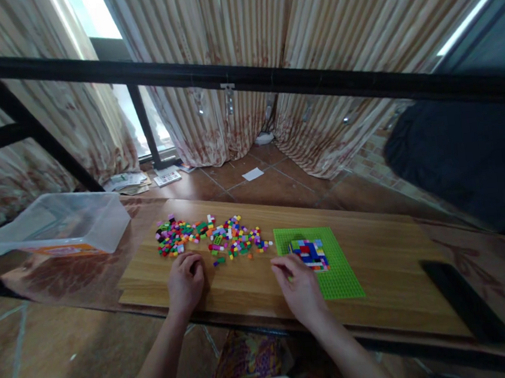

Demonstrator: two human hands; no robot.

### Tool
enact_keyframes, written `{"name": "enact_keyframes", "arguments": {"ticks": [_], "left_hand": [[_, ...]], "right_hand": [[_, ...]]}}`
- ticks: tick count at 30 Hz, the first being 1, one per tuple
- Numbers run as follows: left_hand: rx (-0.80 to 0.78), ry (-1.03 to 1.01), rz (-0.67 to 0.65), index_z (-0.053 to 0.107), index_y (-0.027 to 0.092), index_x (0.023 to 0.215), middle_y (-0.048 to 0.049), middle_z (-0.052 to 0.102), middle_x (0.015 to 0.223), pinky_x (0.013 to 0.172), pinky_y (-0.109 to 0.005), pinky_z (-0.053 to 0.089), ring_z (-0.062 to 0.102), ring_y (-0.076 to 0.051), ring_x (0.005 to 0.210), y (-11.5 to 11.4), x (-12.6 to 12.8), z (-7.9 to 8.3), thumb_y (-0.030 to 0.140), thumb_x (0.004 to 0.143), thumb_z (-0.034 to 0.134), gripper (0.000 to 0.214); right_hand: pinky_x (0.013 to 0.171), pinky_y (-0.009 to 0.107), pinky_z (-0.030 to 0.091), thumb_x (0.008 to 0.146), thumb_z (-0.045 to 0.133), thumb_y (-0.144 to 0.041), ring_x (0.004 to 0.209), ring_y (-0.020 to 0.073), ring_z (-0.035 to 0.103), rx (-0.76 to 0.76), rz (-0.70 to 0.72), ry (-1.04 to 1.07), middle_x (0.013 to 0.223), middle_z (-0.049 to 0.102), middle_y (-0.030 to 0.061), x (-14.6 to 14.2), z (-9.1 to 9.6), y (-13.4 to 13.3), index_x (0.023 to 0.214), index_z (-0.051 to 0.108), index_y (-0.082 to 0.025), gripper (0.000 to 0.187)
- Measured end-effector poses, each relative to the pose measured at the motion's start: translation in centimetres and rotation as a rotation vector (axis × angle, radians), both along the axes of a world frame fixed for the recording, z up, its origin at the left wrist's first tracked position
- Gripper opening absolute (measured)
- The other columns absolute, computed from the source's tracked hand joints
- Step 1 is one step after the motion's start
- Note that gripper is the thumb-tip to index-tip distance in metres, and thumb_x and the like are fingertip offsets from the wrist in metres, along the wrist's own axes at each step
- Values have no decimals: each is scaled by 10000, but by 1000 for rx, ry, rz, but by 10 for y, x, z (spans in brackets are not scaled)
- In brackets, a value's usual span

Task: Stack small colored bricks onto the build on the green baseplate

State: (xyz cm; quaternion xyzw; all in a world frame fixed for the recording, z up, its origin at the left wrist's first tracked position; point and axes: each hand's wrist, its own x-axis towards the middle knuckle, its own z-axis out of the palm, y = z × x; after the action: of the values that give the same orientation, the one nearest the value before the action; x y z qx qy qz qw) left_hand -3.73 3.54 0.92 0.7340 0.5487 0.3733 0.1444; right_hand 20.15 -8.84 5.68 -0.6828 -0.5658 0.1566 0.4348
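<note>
Small coloured bricks (pixel 212 238) lie in a loose heap on the wooden table (pixel 393 282), spread along the middle of its far edge. Just to the right of the heap a green base plate (pixel 338 276) lies flat on the table, and a patch of blue, red and white bricks (pixel 310 254) is pressed onto its far left part.

The left hand (pixel 185 283) rests on the table just on the near side of the heap, curled into a loose fist with the knuckles up. Whether anything is inside it cannot be told.

The right hand (pixel 299 286) lies over the near left corner of the base plate, its fingertips (pixel 279 264) drawn together at the plate's left edge, just beside the built patch. The fingers hide whether they pinch a brick.

A clear plastic tub (pixel 62 224) stands past the left end of the table, well apart from the heap. A flat dark slab (pixel 467 305) lies near the right end. A black metal bar (pixel 241 79) crosses in front of striped curtains (pixel 227 35), and some papers (pixel 129 181) lie on the tiled floor beyond the table.
</note>
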Motion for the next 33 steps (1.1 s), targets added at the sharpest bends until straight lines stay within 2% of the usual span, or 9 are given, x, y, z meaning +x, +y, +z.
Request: {"name": "enact_keyframes", "arguments": {"ticks": [4, 8, 11, 18, 25, 29, 33], "left_hand": [[6, 18, 3, 681, 189, 819, -88, 668, 958, 882, -368, 507, 624, -231, 924, 0, 0, 1, 260, 796, 490, 205], [3, 28, 8, 678, 189, 821, -88, 665, 960, 870, -358, 508, 625, -229, 918, -1, 0, 2, 273, 804, 485, 211], [-5, 31, 15, 678, 186, 824, -89, 663, 966, 869, -363, 508, 624, -231, 918, -1, 1, 3, 287, 812, 482, 221], [-2, 25, 5, 680, 173, 819, -101, 660, 964, 877, -378, 507, 620, -239, 924, -1, 2, 3, 287, 813, 481, 229], [3, 23, 9, 683, 175, 824, -95, 662, 969, 884, -381, 505, 619, -236, 924, -1, 1, 1, 278, 813, 485, 224], [10, 19, -6, 682, 169, 823, -95, 663, 953, 866, -375, 510, 622, -233, 911, -1, 1, 1, 282, 827, 480, 231], [27, 23, -6, 680, 173, 818, -90, 661, 944, 861, -363, 513, 623, -225, 907, -1, 2, 2, 275, 838, 477, 228]], "right_hand": [[797, 328, 504, 864, 565, -385, 868, 199, 644, 22, -159, 132, 944, 689, 59, 44, 3, -20, 918, 703, -232, 213], [753, 346, 530, 751, 673, -426, 810, 218, 675, -9, -350, 335, 913, 715, 72, 92, -12, -28, 884, 717, -207, 260], [682, 342, 533, 725, 677, -416, 728, 222, 682, -52, -416, 345, 803, 720, 68, 113, -20, -26, 878, 716, -186, 279], [694, 325, 501, 710, 631, -333, 716, 201, 652, -68, -392, 178, 811, 717, 53, 118, -12, -8, 831, 731, -200, 206], [652, 316, 465, 682, 633, -285, 609, 184, 618, -149, -379, 6, 658, 686, 15, 123, -6, 5, 927, 711, -200, 271], [666, 326, 473, 701, 629, -304, 641, 198, 647, -184, -360, -30, 699, 705, 34, 125, -4, 8, 998, 693, -171, 332], [672, 344, 484, 719, 636, -365, 669, 220, 665, -198, -362, -36, 722, 719, 56, 127, -6, 8, 987, 693, -166, 339]]}}
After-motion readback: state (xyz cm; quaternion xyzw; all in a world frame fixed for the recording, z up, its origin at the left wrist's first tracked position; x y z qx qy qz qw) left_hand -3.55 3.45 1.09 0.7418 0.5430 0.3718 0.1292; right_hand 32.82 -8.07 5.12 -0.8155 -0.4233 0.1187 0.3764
